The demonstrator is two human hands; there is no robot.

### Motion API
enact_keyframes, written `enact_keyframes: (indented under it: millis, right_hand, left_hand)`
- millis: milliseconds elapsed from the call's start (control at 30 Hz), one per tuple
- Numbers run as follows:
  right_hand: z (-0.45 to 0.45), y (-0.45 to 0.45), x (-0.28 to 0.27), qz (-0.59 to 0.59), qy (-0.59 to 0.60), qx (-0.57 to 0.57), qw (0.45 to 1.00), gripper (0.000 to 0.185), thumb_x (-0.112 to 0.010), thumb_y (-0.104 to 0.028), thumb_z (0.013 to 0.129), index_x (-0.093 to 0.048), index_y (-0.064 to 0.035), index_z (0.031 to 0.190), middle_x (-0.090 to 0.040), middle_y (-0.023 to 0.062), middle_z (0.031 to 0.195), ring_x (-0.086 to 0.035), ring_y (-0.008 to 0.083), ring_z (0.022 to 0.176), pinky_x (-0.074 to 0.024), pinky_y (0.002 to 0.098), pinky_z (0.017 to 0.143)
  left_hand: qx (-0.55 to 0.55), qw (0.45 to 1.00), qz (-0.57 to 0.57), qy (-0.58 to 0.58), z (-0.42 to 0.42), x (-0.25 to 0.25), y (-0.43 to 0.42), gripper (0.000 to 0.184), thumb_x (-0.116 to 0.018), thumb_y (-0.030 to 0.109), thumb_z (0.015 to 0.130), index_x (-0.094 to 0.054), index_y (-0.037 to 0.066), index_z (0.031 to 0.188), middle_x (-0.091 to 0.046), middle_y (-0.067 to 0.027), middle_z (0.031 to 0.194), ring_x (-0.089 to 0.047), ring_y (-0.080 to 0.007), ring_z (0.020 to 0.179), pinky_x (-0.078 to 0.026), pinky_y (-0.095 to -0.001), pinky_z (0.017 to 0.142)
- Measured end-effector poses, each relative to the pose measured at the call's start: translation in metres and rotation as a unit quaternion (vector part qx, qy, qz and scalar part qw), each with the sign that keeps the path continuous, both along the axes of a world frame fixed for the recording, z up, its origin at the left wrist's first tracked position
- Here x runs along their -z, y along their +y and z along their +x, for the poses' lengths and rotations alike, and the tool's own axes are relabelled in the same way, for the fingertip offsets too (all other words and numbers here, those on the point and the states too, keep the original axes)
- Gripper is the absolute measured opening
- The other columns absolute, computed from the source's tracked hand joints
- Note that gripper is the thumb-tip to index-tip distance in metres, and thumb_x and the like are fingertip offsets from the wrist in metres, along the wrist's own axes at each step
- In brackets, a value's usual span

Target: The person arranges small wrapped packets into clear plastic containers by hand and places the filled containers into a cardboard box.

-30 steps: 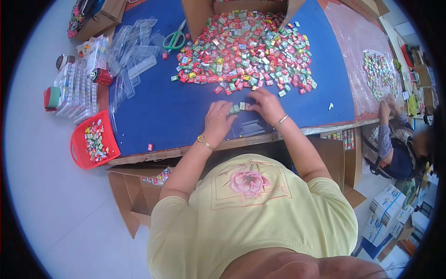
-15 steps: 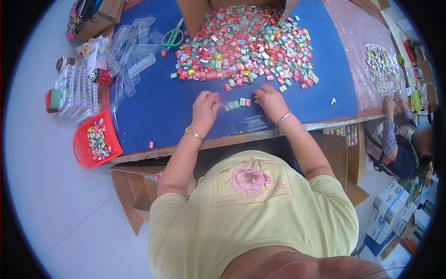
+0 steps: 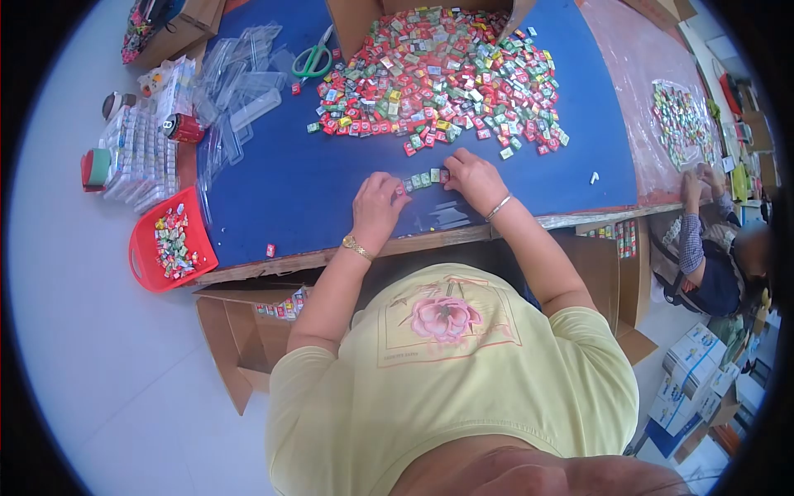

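A short row of small boxes [image 3: 425, 179], green and pale with red at the ends, lies on the blue table top [image 3: 306, 190]. My left hand [image 3: 380, 207], with a gold watch at the wrist, pinches a small red box at the row's left end. At the right end my right hand [image 3: 474, 183], wearing a bracelet, has its fingers closed on a dark red box. Beyond both hands spreads a large heap of small coloured boxes [image 3: 438, 74].
Clear plastic cases [image 3: 248, 78] and green-handled scissors [image 3: 312, 62] lie at the back left. A red bin [image 3: 145, 248] of small boxes stands at the left edge. At the right, a co-worker's hands [image 3: 695, 183] are near another pile [image 3: 682, 120].
My left hand has moved right with a red box to the row's left end. My right hand has come in against the row's right end.
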State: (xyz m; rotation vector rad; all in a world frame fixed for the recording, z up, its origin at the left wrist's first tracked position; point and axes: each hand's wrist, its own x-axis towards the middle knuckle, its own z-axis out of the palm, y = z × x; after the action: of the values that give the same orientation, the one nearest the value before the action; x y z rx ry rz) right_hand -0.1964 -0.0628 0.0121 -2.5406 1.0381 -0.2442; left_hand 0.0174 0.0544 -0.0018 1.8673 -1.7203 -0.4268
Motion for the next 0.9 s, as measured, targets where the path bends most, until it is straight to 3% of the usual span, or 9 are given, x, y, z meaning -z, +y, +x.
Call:
enact_keyframes:
  millis: [267, 300, 367, 800, 900]
  right_hand:
    - [0.008, 0.001, -0.011, -0.034, -0.017, -0.016, 0.999, 0.036, -0.08, -0.018, 0.077, -0.067, -0.0114, 0.11, -0.061, 0.0094, 0.102, -0.065, 0.0312, 0.098, -0.056, 0.0433, 0.08]
    - [0.008, -0.006, -0.007, -0.041, -0.043, 0.024, 0.998, 0.037, -0.08, -0.017, 0.077, -0.068, -0.0111, 0.111, -0.063, 0.0097, 0.104, -0.065, 0.0315, 0.099, -0.0558, 0.0432, 0.081]
    - [0.01, -0.02, 0.002, -0.053, -0.094, 0.104, 0.989, 0.039, -0.081, -0.013, 0.076, -0.068, -0.0106, 0.113, -0.065, 0.0103, 0.107, -0.064, 0.0322, 0.102, -0.0556, 0.0429, 0.083]
    - [0.004, -0.054, 0.017, -0.064, -0.147, 0.056, 0.985, 0.036, -0.079, -0.003, 0.078, -0.07, -0.0083, 0.113, -0.068, 0.0119, 0.113, -0.067, 0.0333, 0.104, -0.0559, 0.042, 0.086]
    - [-0.02, -0.055, 0.013, 0.012, -0.153, 0.182, 0.971, 0.032, -0.077, -0.004, 0.081, -0.07, -0.0081, 0.111, -0.069, 0.0108, 0.11, -0.069, 0.0319, 0.098, -0.0568, 0.0415, 0.083]
  left_hand:
    - [0.016, 0.998, -0.056, -0.028, -0.013, 0.002, -0.01, 0.048, -0.086, 0.019, 0.072, -0.072, 0.01, 0.117, -0.065, -0.0035, 0.113, -0.061, -0.0249, 0.109, -0.055, -0.0384, 0.086]
    - [0.014, 0.998, -0.057, -0.026, -0.013, 0.002, -0.012, 0.048, -0.086, 0.019, 0.072, -0.072, 0.01, 0.117, -0.065, -0.0035, 0.113, -0.061, -0.0249, 0.109, -0.055, -0.0384, 0.086]
    - [0.016, 0.998, -0.05, -0.033, -0.015, 0.002, -0.015, 0.044, -0.085, 0.018, 0.073, -0.072, 0.011, 0.115, -0.065, -0.0028, 0.113, -0.061, -0.0245, 0.108, -0.055, -0.0379, 0.085]
    - [0.021, 0.998, -0.036, -0.043, -0.018, 0.002, -0.015, 0.03, -0.08, 0.015, 0.08, -0.073, 0.012, 0.109, -0.064, -0.0017, 0.109, -0.061, -0.0232, 0.102, -0.055, -0.0372, 0.081]
    - [0.019, 0.998, -0.039, -0.046, -0.017, 0.005, -0.013, 0.032, -0.08, 0.014, 0.08, -0.073, 0.012, 0.11, -0.064, -0.0019, 0.109, -0.06, -0.0234, 0.103, -0.055, -0.0371, 0.081]
